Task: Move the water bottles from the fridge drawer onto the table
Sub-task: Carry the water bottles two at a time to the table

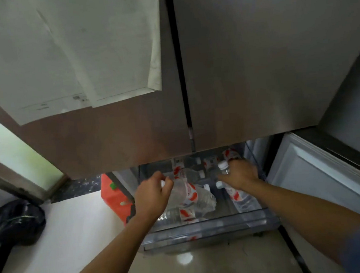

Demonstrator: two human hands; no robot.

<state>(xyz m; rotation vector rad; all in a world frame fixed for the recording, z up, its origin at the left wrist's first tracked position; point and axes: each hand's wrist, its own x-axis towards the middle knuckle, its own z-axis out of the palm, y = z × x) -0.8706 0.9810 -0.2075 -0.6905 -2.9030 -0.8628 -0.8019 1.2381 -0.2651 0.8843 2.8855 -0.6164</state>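
Clear plastic forms the pulled-out drawer (207, 229) at the foot of the fridge, and the water bottles (241, 197) are all inside it, lying at odd angles with red-and-white labels and white caps. The left hand (155, 195) reaches into the drawer's left side, its fingers (167, 182) curled round the neck end of a tilted bottle (192, 195), which lies across other bottles below it. The right hand (241, 174) is at the back right of the drawer, its fingers (244, 163) wrapped round the upper part of a capped bottle (223, 165), whose white top shows just beside the thumb. More bottles show behind and between the two hands.

Above the drawer hang the two brushed-metal fridge doors (255, 63), with pale paper sheets (68, 54) stuck to the left one. To the left stands a white desk (74, 234) with a black bag (13, 220) on it, well apart from the drawer. An orange object (111, 198) sits between desk and fridge. A white door panel (324, 179) stands open on the right.
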